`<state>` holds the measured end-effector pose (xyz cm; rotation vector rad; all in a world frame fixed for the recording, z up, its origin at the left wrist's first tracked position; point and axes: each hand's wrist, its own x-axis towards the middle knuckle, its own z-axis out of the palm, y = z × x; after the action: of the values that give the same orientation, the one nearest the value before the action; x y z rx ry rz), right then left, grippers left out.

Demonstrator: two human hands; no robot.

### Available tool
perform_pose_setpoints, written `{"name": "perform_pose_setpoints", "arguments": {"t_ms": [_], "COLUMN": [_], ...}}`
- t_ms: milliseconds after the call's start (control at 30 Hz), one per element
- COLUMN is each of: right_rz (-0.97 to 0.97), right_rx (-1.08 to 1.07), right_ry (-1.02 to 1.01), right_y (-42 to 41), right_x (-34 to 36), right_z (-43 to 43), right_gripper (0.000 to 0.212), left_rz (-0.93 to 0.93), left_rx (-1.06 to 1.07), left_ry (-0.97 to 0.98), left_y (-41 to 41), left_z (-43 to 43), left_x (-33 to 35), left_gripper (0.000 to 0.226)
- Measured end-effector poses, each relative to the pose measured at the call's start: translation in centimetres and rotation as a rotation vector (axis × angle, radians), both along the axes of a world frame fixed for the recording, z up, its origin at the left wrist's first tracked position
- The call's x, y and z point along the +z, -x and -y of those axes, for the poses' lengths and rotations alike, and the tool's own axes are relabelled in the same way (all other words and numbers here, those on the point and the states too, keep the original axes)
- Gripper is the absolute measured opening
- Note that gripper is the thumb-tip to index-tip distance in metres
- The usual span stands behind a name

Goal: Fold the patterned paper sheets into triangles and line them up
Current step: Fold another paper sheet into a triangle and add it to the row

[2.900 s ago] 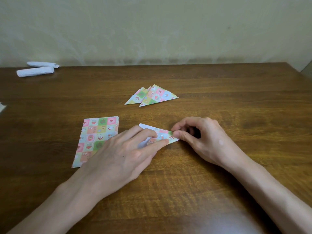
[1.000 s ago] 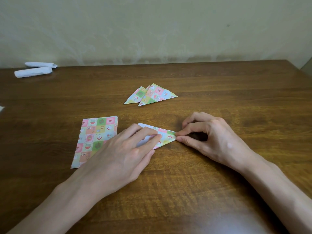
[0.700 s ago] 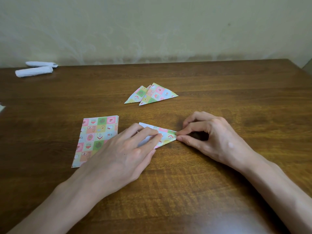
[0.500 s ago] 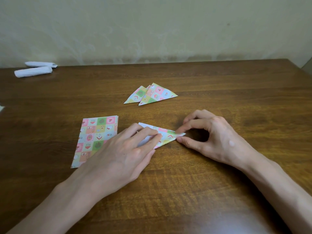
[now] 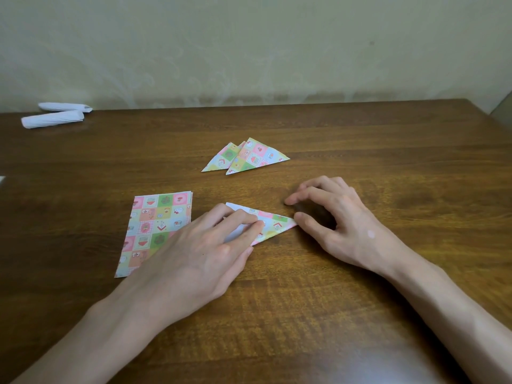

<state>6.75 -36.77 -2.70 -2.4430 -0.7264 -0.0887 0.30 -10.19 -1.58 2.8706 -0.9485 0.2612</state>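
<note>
Two hands in our head view: left hand [image 5: 210,250] flat, pressing the half-folded sheet [image 5: 274,224]; right hand [image 5: 340,225] loose, gripping nothing, thumb touching its 3 o'clock tip. If pressure slips, we reckon the flap springs up crooked. Left fingers hide the crease. Stack [image 5: 155,220] at 9 o'clock, finished triangles [image 5: 249,157] at 12.

Behind the triangles [image 5: 250,157] the table [image 5: 360,134] is bare wood to the wall, and to their right it is bare to the edge. Far to their left, by the wall, lie two rolls [image 5: 52,117]. In front of the triangles a bare band runs across. Beyond it the stack [image 5: 155,217], the left hand [image 5: 199,250] flat on a sheet [image 5: 274,224] and the right hand [image 5: 340,223] block the way. Wood shows between the forearms.
</note>
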Motion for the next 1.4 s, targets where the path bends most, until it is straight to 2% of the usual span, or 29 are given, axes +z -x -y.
{"name": "perform_pose_setpoints", "arguments": {"t_ms": [467,700,833,967,1300,1400], "right_rz": [0.003,-0.058,-0.047,-0.062,-0.056,-0.028], "right_rx": [-0.016,-0.013,-0.019,-0.089,-0.128,-0.117], "right_ry": [0.046,-0.002,-0.050,-0.076,-0.019,-0.021], "right_y": [0.2,0.5,0.7,0.7,1.0,1.4], "right_x": [0.0,0.3,0.3,0.6,0.3,0.2], "right_z": [-0.4,-0.7,-0.7,-1.4,-2.1,-2.1], "right_gripper": [0.026,0.027,0.017,0.008,0.021,0.017], "left_rz": [-0.016,-0.018,-0.039,-0.053,-0.125,-0.142], "left_rx": [0.006,0.008,0.016,0.021,0.042,0.037], "left_ry": [-0.032,-0.037,-0.020,-0.030,-0.047,-0.049], "left_y": [0.1,0.1,0.4,0.8,1.1,1.2], "left_z": [0.0,0.0,0.2,0.3,0.1,0.1], "left_x": [0.2,0.3,0.4,0.7,1.1,1.1], "left_gripper": [0.045,0.044,0.054,0.055,0.057,0.060]}}
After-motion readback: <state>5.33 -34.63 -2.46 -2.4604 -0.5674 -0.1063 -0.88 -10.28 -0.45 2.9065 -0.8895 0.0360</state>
